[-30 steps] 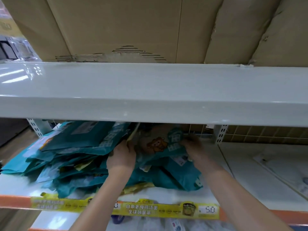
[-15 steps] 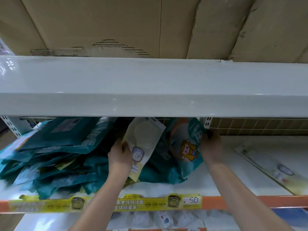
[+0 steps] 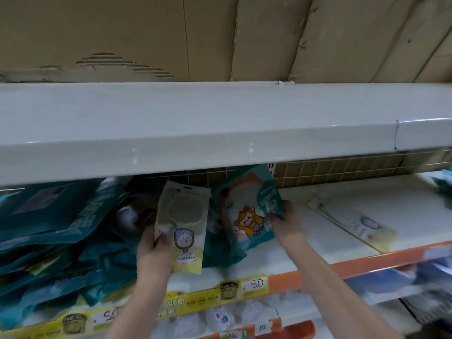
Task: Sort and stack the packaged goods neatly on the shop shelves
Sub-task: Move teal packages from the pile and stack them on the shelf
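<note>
The person's left hand (image 3: 153, 253) is grasping a pale yellow packet (image 3: 183, 227), its grip clenched on the packet's lower left edge with the thumb lying across the front. The packet is standing nearly upright above the front of the middle shelf (image 3: 318, 241), showing a round window above a small rabbit drawing. The right hand (image 3: 285, 225) is grasping a teal packet (image 3: 252, 211) bearing a cartoon figure in yellow, its grip closed on the packet's right edge; this packet is tilting to the left, its top reaching under the white upper shelf (image 3: 220, 133). The two packets are hanging just beside each other, not touching as far as can be told. To the left, a loose pile of teal packets (image 3: 56, 231) is lying across the same shelf, sloping toward the front. At the right, a flat pale packet (image 3: 354, 223) is lying alone on the shelf, well apart from the hands. A yellow price strip (image 3: 244, 287) is running along the orange shelf edge. Cardboard boxes (image 3: 146, 33) are standing on the upper shelf.
</note>
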